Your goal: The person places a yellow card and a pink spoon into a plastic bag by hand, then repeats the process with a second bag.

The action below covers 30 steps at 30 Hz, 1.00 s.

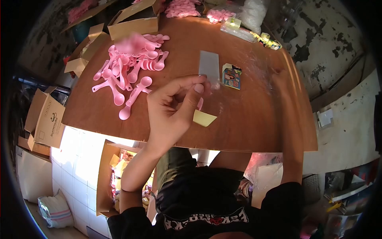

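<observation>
My left hand point(175, 105) is raised over the table, thumb and fingers pinched together on a clear plastic bag. Part of a pink piece and a yellow card point(204, 118) show beside and below that hand. To the right, my right hand point(279, 77) is blurred near crinkled clear film point(258, 71); its fingers cannot be made out. Between the hands lie a stack of clear plastic sleeves point(209, 63) and a stack of printed cards point(231, 76). A pile of pink measuring spoons point(131, 59) lies on the left side, with several spoons in front of it.
The brown table point(159, 133) has an open cardboard box point(133, 28) at its back left. Pink items in plastic point(182, 8) and a yellow patterned strip point(266, 41) lie along the far edge. Below the front edge stands an open box point(106, 175) of packets.
</observation>
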Available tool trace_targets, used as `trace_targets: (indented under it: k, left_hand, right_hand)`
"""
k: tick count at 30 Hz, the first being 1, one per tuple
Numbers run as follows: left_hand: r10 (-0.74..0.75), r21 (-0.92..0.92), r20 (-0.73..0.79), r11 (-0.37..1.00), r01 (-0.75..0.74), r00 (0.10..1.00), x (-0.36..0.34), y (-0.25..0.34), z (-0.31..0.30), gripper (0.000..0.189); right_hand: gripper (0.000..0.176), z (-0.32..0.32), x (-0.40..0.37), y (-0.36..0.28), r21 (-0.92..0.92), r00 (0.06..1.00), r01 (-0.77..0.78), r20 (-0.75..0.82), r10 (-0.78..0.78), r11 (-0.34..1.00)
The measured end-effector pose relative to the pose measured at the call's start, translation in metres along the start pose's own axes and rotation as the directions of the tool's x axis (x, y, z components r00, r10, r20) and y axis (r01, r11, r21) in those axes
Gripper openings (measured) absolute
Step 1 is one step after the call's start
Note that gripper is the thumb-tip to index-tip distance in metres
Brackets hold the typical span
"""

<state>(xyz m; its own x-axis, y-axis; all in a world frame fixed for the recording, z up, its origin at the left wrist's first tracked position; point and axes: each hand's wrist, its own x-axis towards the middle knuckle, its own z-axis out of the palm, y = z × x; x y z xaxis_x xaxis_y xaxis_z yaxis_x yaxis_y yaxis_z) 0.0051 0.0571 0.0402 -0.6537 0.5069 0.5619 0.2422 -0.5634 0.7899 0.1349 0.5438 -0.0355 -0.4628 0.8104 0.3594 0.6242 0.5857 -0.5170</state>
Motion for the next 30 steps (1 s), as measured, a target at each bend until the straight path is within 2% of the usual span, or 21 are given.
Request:
trace_targets:
  k: [2, 5, 6, 7, 8, 9, 11, 12, 14, 15, 17, 19, 23, 25, 30]
  left_hand:
    - [-0.046, 0.029, 0.024, 0.999, 0.045, 0.999, 0.0, -0.001, 0.001, 0.017]
    - [-0.068, 0.014, 0.042, 0.998, 0.067, 0.997, 0.005, -0.004, 0.006, 0.016]
    - [-0.075, -0.005, 0.051, 0.997, 0.075, 0.996, 0.005, -0.006, 0.007, 0.016]
    - [-0.082, -0.023, 0.058, 0.996, 0.083, 0.995, 0.005, -0.007, 0.008, 0.015]
    - [-0.082, -0.025, 0.058, 0.996, 0.084, 0.995, 0.006, -0.009, 0.01, 0.015]
    - [-0.087, -0.039, 0.053, 0.995, 0.089, 0.995, 0.006, -0.011, 0.012, 0.015]
    - [-0.089, -0.05, 0.047, 0.995, 0.091, 0.995, 0.006, -0.015, 0.013, 0.015]
    - [-0.099, -0.045, 0.048, 0.994, 0.101, 0.994, 0.006, -0.016, 0.012, 0.016]
    - [-0.108, -0.039, 0.05, 0.993, 0.11, 0.993, 0.006, -0.016, 0.011, 0.016]
    - [-0.112, -0.045, 0.051, 0.992, 0.114, 0.992, 0.006, -0.015, 0.009, 0.017]
    - [-0.114, -0.05, 0.054, 0.992, 0.117, 0.992, 0.006, -0.014, 0.005, 0.018]
    - [-0.098, -0.186, 0.074, 0.976, 0.111, 0.992, 0.005, -0.015, 0.001, 0.022]
    - [-0.118, -0.166, 0.148, 0.976, 0.143, 0.982, 0.005, -0.018, -0.002, 0.027]
    - [-0.147, -0.089, 0.256, 0.981, 0.175, 0.955, 0.003, -0.028, -0.006, 0.029]
    - [-0.209, -0.055, 0.255, 0.972, 0.23, 0.944, 0.002, -0.04, -0.009, 0.022]
  right_hand:
    - [0.033, -0.005, -0.016, -0.007, 0.027, 0.965, 0.218, -0.155, -0.212, 0.975]
    - [0.034, -0.051, -0.09, -0.133, 0.378, 0.978, 0.191, 0.0, -0.206, 0.906]
    - [0.035, -0.064, -0.112, -0.162, 0.484, 0.942, 0.223, 0.116, -0.315, 0.846]
    - [0.037, -0.074, -0.131, -0.184, 0.589, 0.878, 0.232, 0.216, -0.427, 0.774]
    - [0.039, -0.081, -0.144, -0.198, 0.631, 0.717, 0.362, 0.281, -0.638, 0.686]
    - [0.042, -0.086, -0.156, -0.209, 0.684, 0.503, 0.461, 0.324, -0.801, 0.566]
    - [0.043, -0.084, -0.187, -0.237, 0.655, 0.377, 0.62, 0.234, -0.896, 0.432]
    - [0.043, -0.077, -0.201, -0.244, 0.656, 0.375, 0.622, 0.23, -0.898, 0.428]
    - [0.033, -0.064, -0.22, -0.249, 0.735, 0.675, 0.411, 0.152, -0.722, 0.539]
    - [0.033, -0.061, -0.22, -0.25, 0.736, 0.675, 0.413, 0.148, -0.723, 0.536]
    - [0.02, -0.056, -0.219, -0.251, 0.712, 0.752, 0.413, 0.085, -0.654, 0.567]
    - [0.015, -0.057, -0.218, -0.254, 0.724, 0.748, 0.42, 0.066, -0.66, 0.548]
    - [0.011, -0.058, -0.216, -0.255, 0.727, 0.732, 0.437, 0.054, -0.679, 0.53]
    - [0.01, -0.06, -0.216, -0.257, 0.718, 0.735, 0.448, 0.044, -0.677, 0.533]
    - [0.012, -0.06, -0.215, -0.252, 0.714, 0.751, 0.416, 0.08, -0.656, 0.563]
